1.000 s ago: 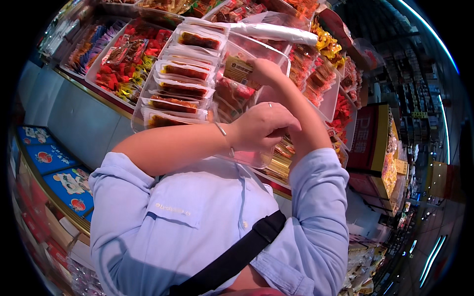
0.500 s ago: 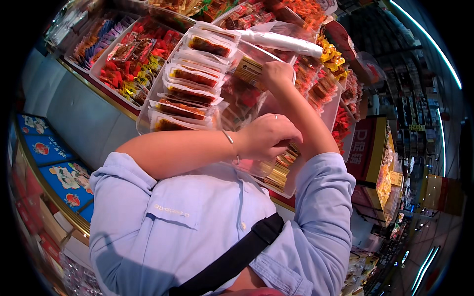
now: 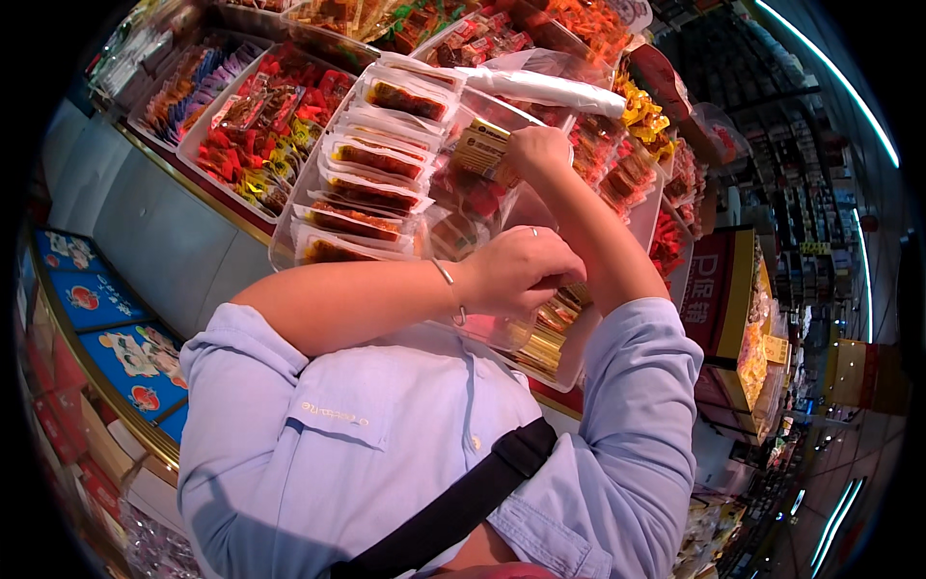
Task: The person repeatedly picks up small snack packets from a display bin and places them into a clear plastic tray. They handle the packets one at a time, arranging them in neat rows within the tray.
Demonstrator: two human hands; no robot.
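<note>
My right hand (image 3: pixel 539 154) is closed on one end of a gold-coloured packet (image 3: pixel 479 148) with dark printing, above a clear bin section holding dim reddish packets (image 3: pixel 476 198). Nearer to me, my left hand (image 3: pixel 522 271) is curled with its knuckles up. Whatever its fingers may hold is hidden beneath them. More gold stick-shaped packets (image 3: pixel 542 349) lie in the bin below it. Left of both hands stands a row of white-edged clear pouches (image 3: pixel 362 191) with dark reddish-brown contents, packed on edge in a clear plastic tray (image 3: pixel 282 239).
A white roll of plastic (image 3: pixel 550 89) lies across the bins beyond my right hand. Trays of red and yellow snack packets (image 3: pixel 258 145) are at left, and orange-red packets (image 3: pixel 584 29) at the far side. A red and gold display box (image 3: pixel 719 289) stands at right.
The gold packet has turned slightly and shows more of its face, still in my right hand. The left hand keeps its curled pose. The whole view has shifted a little.
</note>
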